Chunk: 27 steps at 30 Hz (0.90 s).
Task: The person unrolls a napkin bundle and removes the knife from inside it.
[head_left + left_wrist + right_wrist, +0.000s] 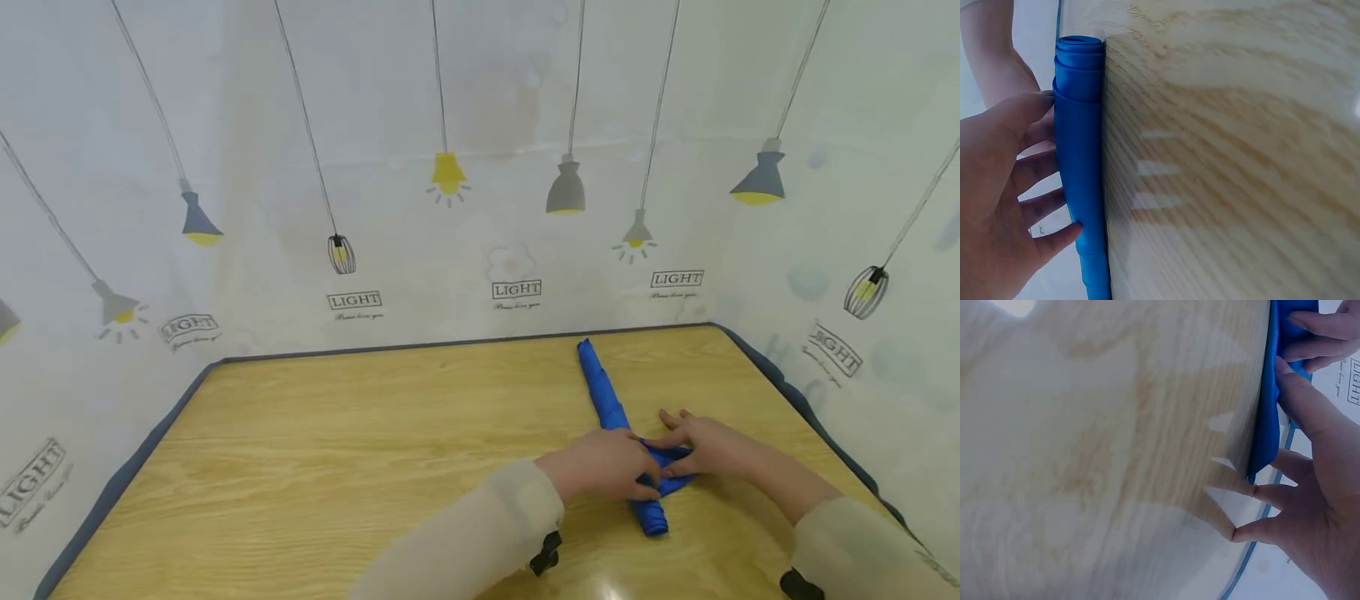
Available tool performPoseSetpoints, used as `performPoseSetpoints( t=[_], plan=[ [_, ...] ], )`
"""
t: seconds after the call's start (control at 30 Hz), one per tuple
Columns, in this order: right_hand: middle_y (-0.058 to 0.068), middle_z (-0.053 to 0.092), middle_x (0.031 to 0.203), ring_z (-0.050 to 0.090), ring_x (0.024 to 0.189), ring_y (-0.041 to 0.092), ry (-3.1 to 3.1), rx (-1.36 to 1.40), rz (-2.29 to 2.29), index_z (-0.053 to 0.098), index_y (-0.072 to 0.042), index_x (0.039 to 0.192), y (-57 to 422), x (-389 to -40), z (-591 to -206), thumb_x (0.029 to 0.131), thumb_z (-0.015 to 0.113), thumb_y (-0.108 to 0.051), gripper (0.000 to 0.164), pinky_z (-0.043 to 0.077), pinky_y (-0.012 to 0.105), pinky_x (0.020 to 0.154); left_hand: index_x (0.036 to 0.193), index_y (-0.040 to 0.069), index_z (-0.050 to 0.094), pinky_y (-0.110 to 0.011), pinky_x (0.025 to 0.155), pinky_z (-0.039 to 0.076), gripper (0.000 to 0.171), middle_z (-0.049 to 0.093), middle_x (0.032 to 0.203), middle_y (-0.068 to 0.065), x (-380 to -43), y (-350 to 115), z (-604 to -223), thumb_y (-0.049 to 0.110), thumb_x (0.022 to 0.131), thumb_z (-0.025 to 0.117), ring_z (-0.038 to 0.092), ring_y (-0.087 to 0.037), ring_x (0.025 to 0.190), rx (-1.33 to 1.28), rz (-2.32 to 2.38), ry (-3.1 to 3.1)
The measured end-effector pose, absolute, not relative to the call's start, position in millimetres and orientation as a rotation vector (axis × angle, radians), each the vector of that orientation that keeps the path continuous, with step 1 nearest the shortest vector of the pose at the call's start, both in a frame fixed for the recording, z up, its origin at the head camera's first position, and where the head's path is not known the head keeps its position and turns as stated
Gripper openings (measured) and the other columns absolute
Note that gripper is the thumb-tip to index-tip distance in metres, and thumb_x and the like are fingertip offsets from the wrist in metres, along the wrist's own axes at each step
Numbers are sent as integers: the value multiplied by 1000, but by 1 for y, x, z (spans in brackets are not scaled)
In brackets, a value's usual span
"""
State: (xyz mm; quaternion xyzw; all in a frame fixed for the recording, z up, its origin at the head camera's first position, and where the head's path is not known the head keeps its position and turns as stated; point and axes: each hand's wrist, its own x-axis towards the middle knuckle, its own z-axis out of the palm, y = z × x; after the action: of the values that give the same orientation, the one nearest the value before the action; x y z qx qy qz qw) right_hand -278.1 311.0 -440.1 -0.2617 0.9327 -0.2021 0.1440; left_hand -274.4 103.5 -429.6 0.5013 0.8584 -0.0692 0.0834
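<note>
Blue bundle point(603, 392) in all three views

Boxed word "LIGHT" point(517, 289) — repeated across white wall covering point(420, 267), script point(358, 315) beneath — first word unclear, then "love you"

Booth point(90, 208), lamp-printed walls point(390, 100), woodgrain tabletop point(337, 442)

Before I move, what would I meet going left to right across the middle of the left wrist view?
Left grip → rolled blue material → wood-grain tabletop.
</note>
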Motion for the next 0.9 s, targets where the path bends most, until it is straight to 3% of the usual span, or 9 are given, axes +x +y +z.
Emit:
performPoseSetpoints(
  t=[0.23, 0.33, 0.5, 0.6, 0.7, 0.9],
  plan=[
    [41, 32, 141, 23, 123, 69, 2683, -685, -589, 68, -5, 123, 315, -273, -440, 78, 80, -35, 56, 34, 70, 93, 121, 40, 65, -20, 107, 26, 37, 58, 123, 24, -270, 104, -429, 59, 95, 48, 42, -2, 127, 1486, -158, 2535],
    [42, 32, 140, 24, 122, 69, 2691, -701, -569, 68, -5, 122, 316, -274, -442, 78, 80, -36, 56, 34, 70, 92, 111, 37, 67, -19, 107, 26, 33, 61, 112, 22, -270, 101, -431, 59, 94, 48, 48, 1, 115, 1527, -165, 2562],
    [42, 32, 139, 24, 122, 69, 2701, -718, -569, 69, -6, 122, 315, -276, -442, 77, 80, -35, 55, 35, 69, 92, 91, 31, 61, -17, 88, 37, 26, 51, 88, 16, -270, 93, -432, 57, 92, 54, 47, -1, 86, 1546, -139, 2633],
    [41, 31, 141, 23, 123, 68, 2699, -717, -571, 68, -5, 123, 314, -277, -442, 78, 80, -35, 55, 35, 69, 93, 95, 30, 61, -15, 76, 40, 26, 50, 89, 14, -271, 88, -432, 56, 88, 62, 46, -2, 80, 1499, -56, 2644],
    [40, 31, 142, 23, 124, 68, 2700, -720, -561, 68, -5, 123, 312, -278, -442, 78, 80, -36, 55, 34, 69, 93, 109, 30, 65, -15, 77, 42, 32, 55, 101, 13, -273, 83, -432, 54, 87, 65, 50, -2, 87, 1480, 2, 2624],
    [39, 31, 144, 20, 126, 67, 2703, -715, -532, 67, -6, 125, 311, -280, -445, 80, 78, -39, 57, 31, 71, 95, 127, 32, 64, -20, 105, 30, 38, 57, 128, 13, -277, 73, -436, 51, 94, 59, 48, -5, 122, 1555, -70, 2549]
  ],
)
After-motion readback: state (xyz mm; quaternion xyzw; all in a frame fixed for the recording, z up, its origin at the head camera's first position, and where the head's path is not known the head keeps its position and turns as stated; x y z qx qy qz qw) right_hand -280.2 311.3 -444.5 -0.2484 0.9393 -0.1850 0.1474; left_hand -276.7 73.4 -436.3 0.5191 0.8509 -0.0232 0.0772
